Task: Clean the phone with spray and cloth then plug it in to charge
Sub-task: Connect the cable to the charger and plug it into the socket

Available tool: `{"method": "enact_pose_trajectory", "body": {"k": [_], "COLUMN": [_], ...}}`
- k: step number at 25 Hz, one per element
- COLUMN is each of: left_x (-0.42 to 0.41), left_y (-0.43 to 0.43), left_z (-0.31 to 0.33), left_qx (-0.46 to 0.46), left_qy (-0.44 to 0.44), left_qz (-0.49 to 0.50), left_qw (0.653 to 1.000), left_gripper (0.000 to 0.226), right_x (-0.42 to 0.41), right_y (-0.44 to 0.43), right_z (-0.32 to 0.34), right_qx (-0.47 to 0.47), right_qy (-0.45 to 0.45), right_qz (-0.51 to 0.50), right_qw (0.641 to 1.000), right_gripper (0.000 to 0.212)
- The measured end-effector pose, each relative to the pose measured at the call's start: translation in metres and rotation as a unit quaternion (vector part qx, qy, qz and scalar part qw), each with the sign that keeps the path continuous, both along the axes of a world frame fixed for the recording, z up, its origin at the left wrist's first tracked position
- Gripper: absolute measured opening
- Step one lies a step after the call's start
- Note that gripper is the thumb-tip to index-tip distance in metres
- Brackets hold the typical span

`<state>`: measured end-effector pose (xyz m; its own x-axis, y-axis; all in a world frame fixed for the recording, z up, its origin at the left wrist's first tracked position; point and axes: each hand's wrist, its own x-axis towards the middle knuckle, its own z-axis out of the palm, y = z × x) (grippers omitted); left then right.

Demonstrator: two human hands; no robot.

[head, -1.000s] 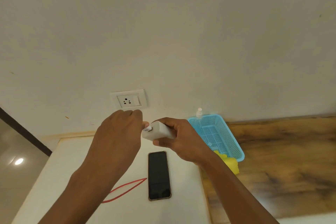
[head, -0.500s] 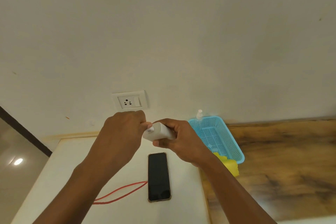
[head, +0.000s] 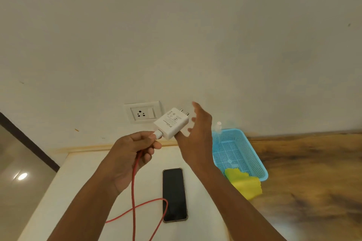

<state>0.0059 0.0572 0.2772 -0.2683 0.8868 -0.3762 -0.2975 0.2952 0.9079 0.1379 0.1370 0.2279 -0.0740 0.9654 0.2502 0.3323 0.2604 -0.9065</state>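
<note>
A black phone [head: 174, 194] lies face up on the white table [head: 82, 191]. My left hand [head: 131, 154] grips the white connector of the red cable [head: 134, 197], which sits in the white charger adapter [head: 170, 125]. The adapter's two pins point up and right, just right of the wall socket [head: 143, 112]. My right hand [head: 197, 133] is beside the adapter with fingers spread, its palm touching the adapter's far side. A spray bottle [head: 217, 135] stands in the blue basket [head: 252, 154], and a yellow cloth [head: 242, 183] hangs over its near edge.
The white wall fills the upper view. A wooden counter [head: 313, 172] stretches to the right of the white table. A dark frame and glossy floor with a light's reflection [head: 21, 176] lie at the left.
The cable connector now sits in the adapter. My right hand has let go of the adapter and spread its fingers, while my left hand turned palm up and lifted the adapter towards the socket.
</note>
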Motion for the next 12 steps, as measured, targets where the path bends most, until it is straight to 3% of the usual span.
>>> {"method": "enact_pose_trajectory", "body": {"k": [1, 2, 3, 4, 5, 6, 9, 12], "left_x": [-0.001, -0.001, 0.000, 0.001, 0.002, 0.002, 0.001, -0.007], "left_y": [0.001, 0.001, 0.001, 0.000, 0.000, 0.001, 0.002, -0.006], "left_z": [-0.005, -0.009, -0.013, -0.017, -0.021, -0.023, -0.024, -0.030], "left_qx": [0.008, 0.016, 0.023, 0.029, 0.035, 0.041, 0.061, 0.055], "left_qy": [-0.031, -0.051, -0.060, -0.059, -0.048, -0.032, 0.054, 0.105], "left_qz": [0.015, 0.027, 0.034, 0.040, 0.047, 0.057, 0.065, -0.008], "left_qw": [0.999, 0.998, 0.997, 0.997, 0.997, 0.997, 0.995, 0.993], "left_gripper": [0.019, 0.019, 0.019, 0.019, 0.019, 0.018, 0.014, 0.014], "right_x": [-0.001, -0.002, -0.003, -0.003, -0.004, -0.006, -0.017, -0.020], "right_y": [0.000, 0.001, 0.000, -0.002, -0.003, -0.002, 0.001, 0.010], "right_z": [0.004, 0.006, 0.006, 0.005, 0.004, 0.004, 0.010, 0.013], "right_qx": [-0.127, -0.263, -0.364, -0.411, -0.419, -0.406, -0.342, -0.329], "right_qy": [0.092, 0.217, 0.333, 0.406, 0.444, 0.458, 0.409, 0.448], "right_qz": [0.002, 0.034, 0.083, 0.124, 0.158, 0.183, 0.219, 0.220], "right_qw": [0.988, 0.939, 0.866, 0.807, 0.776, 0.770, 0.818, 0.801], "right_gripper": [0.058, 0.045, 0.038, 0.039, 0.040, 0.034, 0.011, 0.011]}}
